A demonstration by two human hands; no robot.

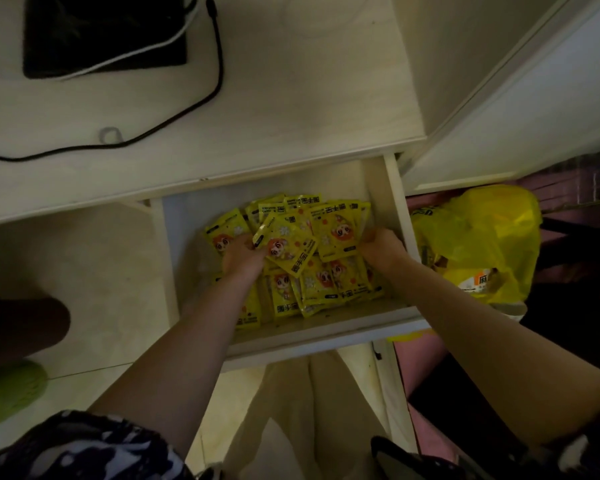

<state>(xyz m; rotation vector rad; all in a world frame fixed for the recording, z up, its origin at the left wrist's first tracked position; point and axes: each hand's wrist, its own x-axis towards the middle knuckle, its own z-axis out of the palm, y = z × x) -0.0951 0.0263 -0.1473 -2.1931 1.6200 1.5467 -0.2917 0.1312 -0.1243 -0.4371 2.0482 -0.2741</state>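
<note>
In the drawer (399, 216), the left hand (243, 259) at nine o'clock and the right hand (381, 245) at three clutch packets (329, 233), probably light, floppy and slippery; best pinched at the edges.

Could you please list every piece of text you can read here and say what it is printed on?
"暖手宝": on the yellow packets in the drawer.
Small print on them: too blurred to read.
Label on the yellow plastic bag: perhaps "麻", rest unreadable.
</note>
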